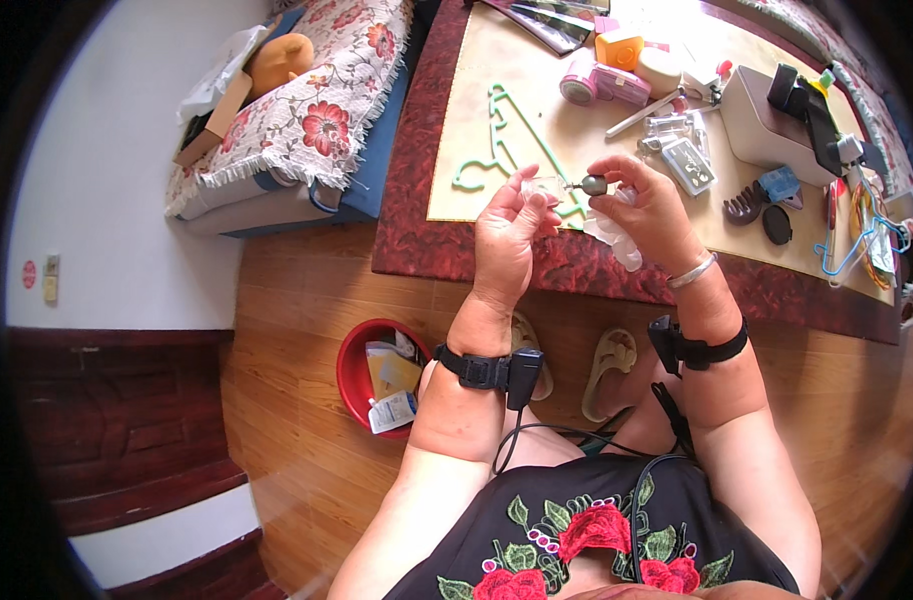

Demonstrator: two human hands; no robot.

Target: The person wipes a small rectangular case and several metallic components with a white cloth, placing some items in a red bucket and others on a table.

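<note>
Above the table's near edge, my left hand grips a small transparent container between thumb and fingers. My right hand pinches a dark grey rounded knob or cap. A thin stem runs from this cap towards the container's mouth; whether its tip is inside, I cannot tell. Crumpled white tissue or film hangs below my right fingers, partly hidden by them. Behind my hands a light green plastic clothes hanger lies flat on the table.
Right of my hands lie a pink handheld device, a transparent case, a box-shaped appliance, a brown hair claw and a blue hanger. A red bin stands on the floor by my left leg. A flowered sofa cover is at left.
</note>
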